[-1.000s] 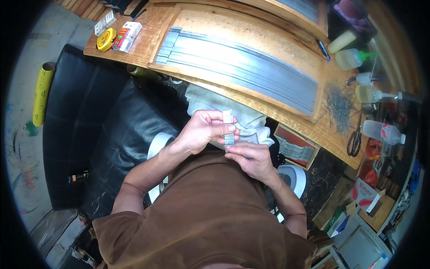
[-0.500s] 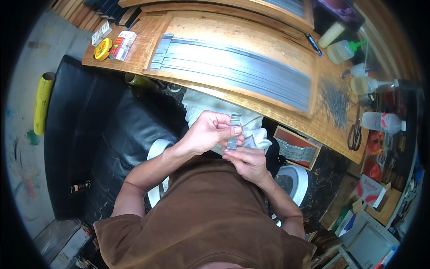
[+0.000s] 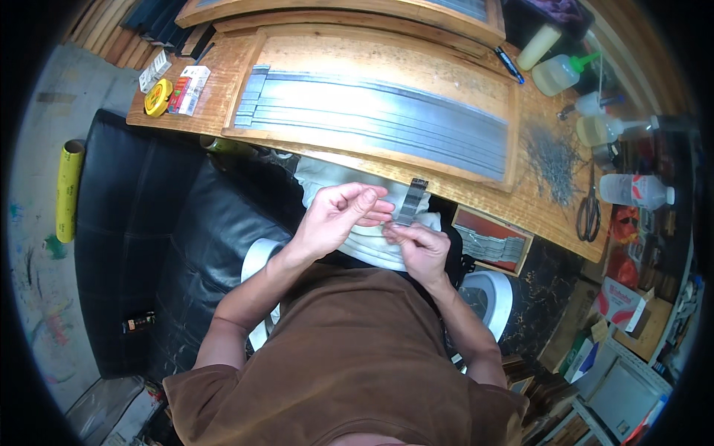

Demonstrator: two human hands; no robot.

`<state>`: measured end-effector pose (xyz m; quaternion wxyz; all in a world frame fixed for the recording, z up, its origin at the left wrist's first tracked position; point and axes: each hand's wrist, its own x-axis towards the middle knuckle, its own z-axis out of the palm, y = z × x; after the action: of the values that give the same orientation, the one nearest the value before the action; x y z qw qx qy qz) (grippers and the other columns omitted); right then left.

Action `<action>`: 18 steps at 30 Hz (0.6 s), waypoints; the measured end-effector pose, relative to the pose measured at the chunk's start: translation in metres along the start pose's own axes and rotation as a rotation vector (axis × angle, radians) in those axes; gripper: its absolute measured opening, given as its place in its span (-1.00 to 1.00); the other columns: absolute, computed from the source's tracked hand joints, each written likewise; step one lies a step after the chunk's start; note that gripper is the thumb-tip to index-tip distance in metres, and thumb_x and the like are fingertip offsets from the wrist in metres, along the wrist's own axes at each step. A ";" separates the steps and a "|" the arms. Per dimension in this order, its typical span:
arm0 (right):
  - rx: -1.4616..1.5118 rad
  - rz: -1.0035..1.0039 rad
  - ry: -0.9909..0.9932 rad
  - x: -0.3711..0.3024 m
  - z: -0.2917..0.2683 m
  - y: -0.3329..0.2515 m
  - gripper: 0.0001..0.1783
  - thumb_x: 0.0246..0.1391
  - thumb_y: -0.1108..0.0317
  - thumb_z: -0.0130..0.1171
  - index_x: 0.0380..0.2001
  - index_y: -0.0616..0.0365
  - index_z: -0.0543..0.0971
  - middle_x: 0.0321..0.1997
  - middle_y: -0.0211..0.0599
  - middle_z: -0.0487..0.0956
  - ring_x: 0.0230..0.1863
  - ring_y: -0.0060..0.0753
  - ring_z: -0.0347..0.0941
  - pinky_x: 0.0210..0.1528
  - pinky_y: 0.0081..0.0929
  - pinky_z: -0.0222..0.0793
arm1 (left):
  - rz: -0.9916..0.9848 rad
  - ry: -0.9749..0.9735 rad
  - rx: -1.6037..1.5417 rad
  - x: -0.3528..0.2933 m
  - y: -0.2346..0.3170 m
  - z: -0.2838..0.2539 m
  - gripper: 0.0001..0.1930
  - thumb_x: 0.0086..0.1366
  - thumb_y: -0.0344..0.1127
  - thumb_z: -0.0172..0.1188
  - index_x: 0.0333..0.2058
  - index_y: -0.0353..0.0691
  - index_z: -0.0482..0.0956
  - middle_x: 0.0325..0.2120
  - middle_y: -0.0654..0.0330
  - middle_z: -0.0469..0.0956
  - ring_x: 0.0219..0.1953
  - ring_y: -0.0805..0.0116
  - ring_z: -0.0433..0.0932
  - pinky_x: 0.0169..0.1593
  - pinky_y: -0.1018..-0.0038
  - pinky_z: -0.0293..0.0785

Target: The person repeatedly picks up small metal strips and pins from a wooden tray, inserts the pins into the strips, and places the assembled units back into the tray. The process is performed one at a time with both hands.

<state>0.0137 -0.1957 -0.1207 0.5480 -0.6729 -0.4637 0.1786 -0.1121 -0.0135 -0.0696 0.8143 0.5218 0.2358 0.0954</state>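
Observation:
Between the thumb and fingers of my right hand (image 3: 421,251) the lower end of a small dark grey banded strip (image 3: 413,201) is pinched. It stands up and leans slightly right, above the white cloth (image 3: 357,236) on my lap. Just left of the strip, my left hand (image 3: 336,220) is empty, with its fingers loosely stretched toward it but apart from it. On the workbench beyond, a wooden frame tray (image 3: 379,48) holds long grey metallic strips (image 3: 372,100) laid side by side, with short pieces at their left end.
Loose thin wires (image 3: 552,160) and black scissors (image 3: 587,212) lie at the bench's right, near several bottles (image 3: 556,74). A yellow tape measure (image 3: 158,97) sits at its left. Below the bench edge, a wooden box (image 3: 491,262) holds more grey strips. A black sofa (image 3: 134,245) stands left.
My left hand has let go of the strip and drawn slightly left. The strip, held by my right hand alone, has moved right and tilted.

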 end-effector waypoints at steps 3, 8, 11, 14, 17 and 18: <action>0.239 0.001 0.039 0.001 0.003 0.001 -0.79 0.05 0.69 0.40 -0.22 0.27 0.77 -0.33 -0.15 0.78 -0.32 -0.35 0.75 -0.24 -0.53 0.67 | 0.014 0.011 0.032 -0.003 -0.003 0.007 -0.50 0.62 -0.08 0.01 0.16 -0.49 0.53 -0.08 -0.15 0.71 -0.05 0.14 0.74 0.06 0.29 0.70; 0.350 0.003 -0.106 -0.007 0.009 -0.018 -0.79 0.08 0.69 0.39 -0.20 0.27 0.77 -0.24 -0.11 0.79 -0.23 -0.31 0.76 -0.12 -0.51 0.69 | -0.069 0.057 -0.155 0.009 0.012 0.020 -0.45 0.61 0.03 0.00 0.10 -0.44 0.59 -0.16 -0.08 0.73 -0.15 0.20 0.77 -0.14 0.38 0.72; 0.366 0.050 -0.158 -0.011 0.011 -0.016 -0.80 0.09 0.68 0.38 -0.21 0.27 0.77 -0.25 -0.13 0.79 -0.24 -0.32 0.77 -0.13 -0.50 0.69 | -0.145 0.102 -0.132 0.010 0.015 0.022 -0.46 0.60 0.04 0.01 0.01 -0.43 0.64 -0.23 -0.06 0.75 -0.22 0.23 0.79 -0.19 0.42 0.72; 0.360 0.068 -0.173 -0.013 0.009 -0.015 -0.82 0.10 0.67 0.37 -0.22 0.26 0.77 -0.26 -0.14 0.79 -0.26 -0.32 0.76 -0.15 -0.50 0.69 | -0.152 0.129 -0.021 0.008 0.020 0.025 -0.69 0.54 -0.22 0.17 -0.08 -0.41 0.68 -0.23 -0.08 0.75 -0.23 0.21 0.79 -0.17 0.43 0.73; 0.344 0.087 -0.167 -0.016 0.011 -0.017 -0.83 0.09 0.66 0.38 -0.24 0.27 0.77 -0.28 -0.14 0.79 -0.27 -0.32 0.76 -0.16 -0.51 0.68 | -0.094 0.078 -0.085 0.007 0.008 0.021 -0.83 0.45 -0.46 0.25 -0.07 -0.41 0.67 -0.22 -0.09 0.76 -0.19 0.20 0.78 -0.10 0.40 0.73; 0.342 0.093 -0.164 -0.016 0.010 -0.016 -0.84 0.09 0.66 0.39 -0.24 0.26 0.77 -0.28 -0.14 0.79 -0.27 -0.32 0.76 -0.17 -0.51 0.68 | -0.063 0.053 -0.140 0.008 0.006 0.020 -0.83 0.41 -0.53 0.28 -0.06 -0.41 0.67 -0.22 -0.09 0.76 -0.18 0.20 0.78 -0.08 0.38 0.74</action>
<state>-0.0095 -0.2037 -0.1137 0.6057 -0.5739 -0.4382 0.3342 -0.0950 -0.0240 -0.0596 0.8449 0.4532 0.2662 0.0996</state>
